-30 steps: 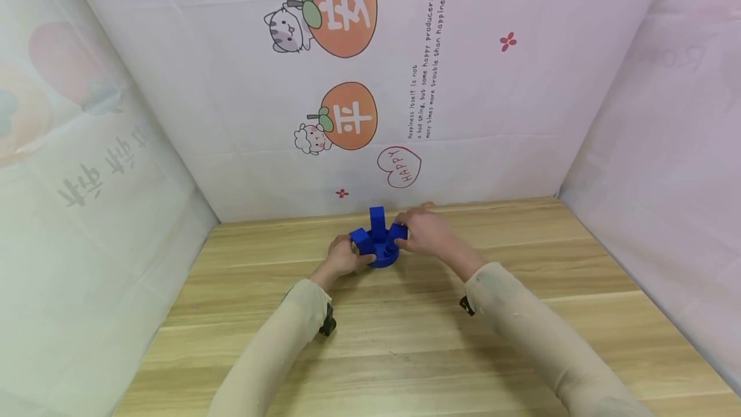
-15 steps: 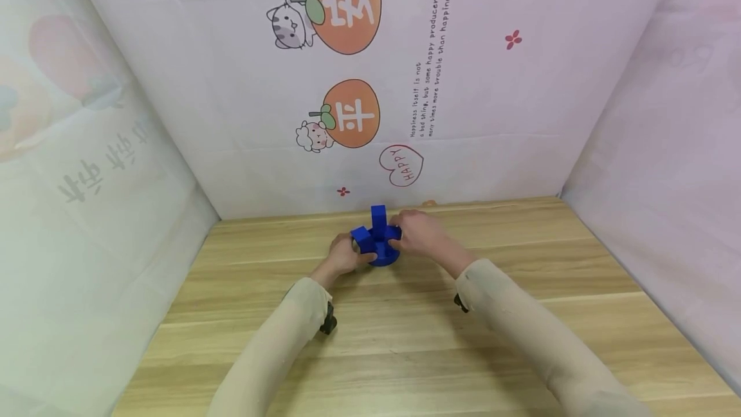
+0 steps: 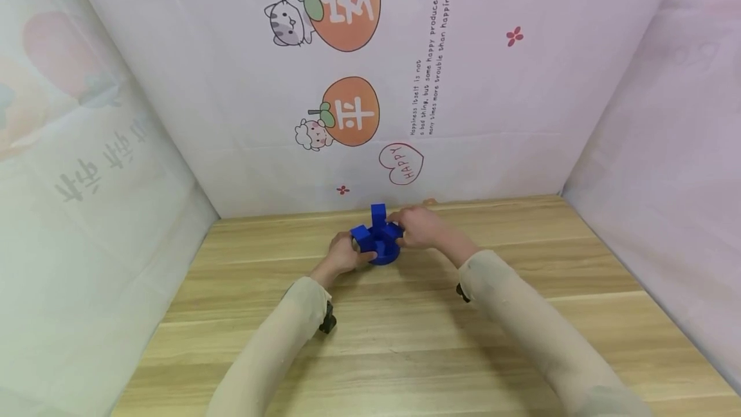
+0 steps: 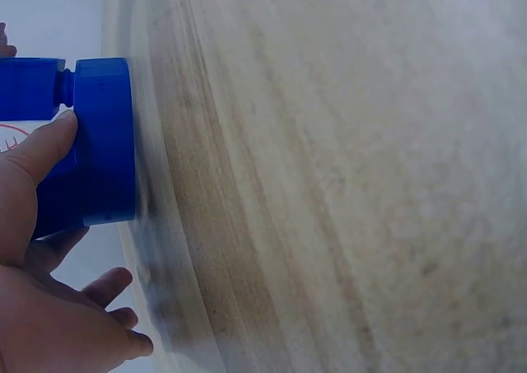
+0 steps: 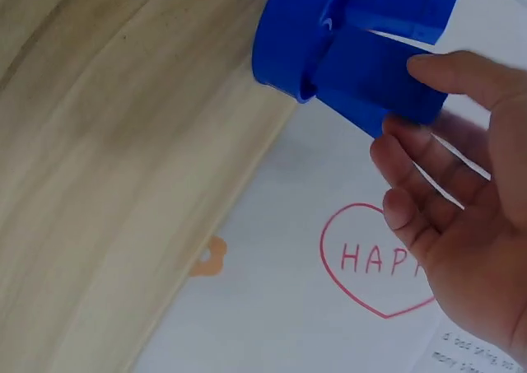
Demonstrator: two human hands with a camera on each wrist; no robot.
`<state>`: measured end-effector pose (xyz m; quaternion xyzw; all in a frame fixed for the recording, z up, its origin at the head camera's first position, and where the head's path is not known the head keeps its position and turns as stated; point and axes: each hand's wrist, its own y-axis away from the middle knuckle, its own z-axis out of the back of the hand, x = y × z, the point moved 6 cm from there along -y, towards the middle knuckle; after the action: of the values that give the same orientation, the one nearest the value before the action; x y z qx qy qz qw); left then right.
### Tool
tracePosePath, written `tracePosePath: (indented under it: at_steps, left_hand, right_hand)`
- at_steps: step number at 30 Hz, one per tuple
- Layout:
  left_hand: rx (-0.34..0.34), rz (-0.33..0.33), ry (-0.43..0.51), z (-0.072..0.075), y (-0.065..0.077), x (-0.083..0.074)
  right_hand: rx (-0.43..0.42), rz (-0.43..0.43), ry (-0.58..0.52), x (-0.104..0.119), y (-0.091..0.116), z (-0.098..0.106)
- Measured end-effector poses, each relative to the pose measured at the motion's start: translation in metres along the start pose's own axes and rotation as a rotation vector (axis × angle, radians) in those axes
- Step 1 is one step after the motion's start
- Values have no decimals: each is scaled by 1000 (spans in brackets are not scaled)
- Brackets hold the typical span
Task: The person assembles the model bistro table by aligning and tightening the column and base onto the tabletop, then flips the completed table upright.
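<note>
A blue plastic round base (image 3: 384,259) with three upright block-like arms sits on the table near the back wall. My left hand (image 3: 343,255) grips it around the left arm (image 3: 362,234). In the left wrist view, its thumb (image 4: 51,146) lies against the blue piece beside the base's rim. My right hand (image 3: 421,227) pinches the right arm (image 5: 370,68) near its free end, thumb on one face and fingers on the other. The back arm (image 3: 378,215) stands upright, untouched. How the arms join the base is hard to see.
The wood-grain table (image 3: 393,352) stretches toward me. White printed cloth (image 3: 463,95) rises just behind the blue piece, with similar cloth along both sides. A small dark device (image 3: 328,318) is worn at my left wrist, another (image 3: 462,293) at the right.
My right hand has shifted slightly left along with the right arm, which now leans more inward than a second ago. My left hand has kept its hold in nearly the same place.
</note>
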<state>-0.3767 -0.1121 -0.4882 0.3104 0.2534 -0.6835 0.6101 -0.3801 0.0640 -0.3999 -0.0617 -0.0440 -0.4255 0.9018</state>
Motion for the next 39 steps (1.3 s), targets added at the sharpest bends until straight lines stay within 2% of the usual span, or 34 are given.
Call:
tracePosePath:
  at_steps: [7,15,25,32,39]
  left_hand:
    - [9,-23,-30,1,0,0]
    - [28,20,-14,-1,0,2]
    - [17,14,-16,0,2,0]
    - [9,3,-46,0,3,0]
    - [15,26,-18,-1,2,1]
  right_hand:
    - [-23,-105,-10,-7,-5,-4]
    - [-46,-62,-28,-4,-6,-9]
    - [-18,-93,-8,-8,-6,-8]
    - [-6,-216,4,-18,-3,-8]
    - [-17,-114,-42,-13,2,-1]
